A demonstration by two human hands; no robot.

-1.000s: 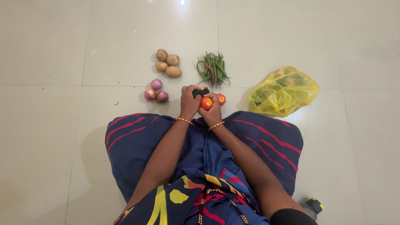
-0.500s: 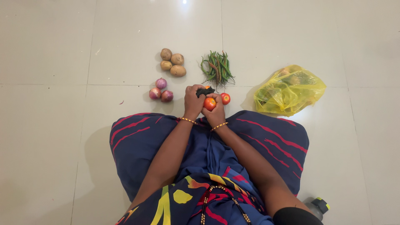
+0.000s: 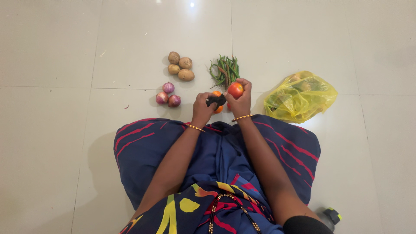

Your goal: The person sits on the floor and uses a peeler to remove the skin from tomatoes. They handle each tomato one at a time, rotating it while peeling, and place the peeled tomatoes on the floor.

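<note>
Glossy pale floor tiles with thin grout lines (a ceiling light's glare reflects near the top).

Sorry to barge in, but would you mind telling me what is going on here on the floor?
A person sits on a pale tiled floor. The right hand holds up a red tomato; the left hand grips a small black cloth, with other tomatoes partly hidden beneath. Ahead lie four potatoes, three red onions and a bunch of green beans. A yellow plastic bag of produce sits to the right.
</note>
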